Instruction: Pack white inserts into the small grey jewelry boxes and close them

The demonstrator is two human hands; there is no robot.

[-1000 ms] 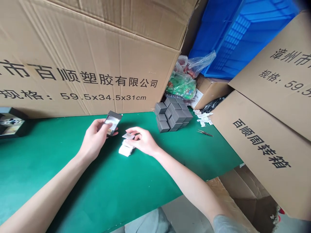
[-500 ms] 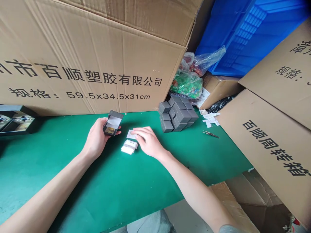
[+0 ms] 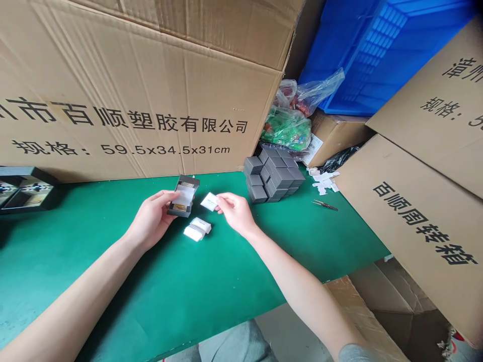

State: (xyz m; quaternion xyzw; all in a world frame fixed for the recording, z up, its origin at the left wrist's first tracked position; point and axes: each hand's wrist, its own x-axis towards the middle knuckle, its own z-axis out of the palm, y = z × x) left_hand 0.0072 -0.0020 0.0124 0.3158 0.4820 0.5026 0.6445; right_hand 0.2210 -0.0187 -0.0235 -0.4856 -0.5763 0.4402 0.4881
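Observation:
My left hand (image 3: 152,219) holds an open dark grey box (image 3: 183,196) with a white lining, its fingers along the box's side. My right hand (image 3: 236,212) pinches a small white card (image 3: 209,201) at its fingertips, just right of the box. Two small white pads (image 3: 196,230) lie on the green mat (image 3: 211,281) just below, between my hands. A block of several closed grey boxes (image 3: 269,178) stands to the right of my right hand.
Fine tweezers (image 3: 325,205) and white scraps (image 3: 322,182) lie on the mat's right side. A black display box (image 3: 26,191) sits at the far left. Large cardboard cartons (image 3: 132,90) wall the back, with plastic bags (image 3: 287,128) and a blue crate (image 3: 377,55) behind.
My right hand has lifted the white card off the mat and now pinches it. The open box has shifted right and turned in my left hand.

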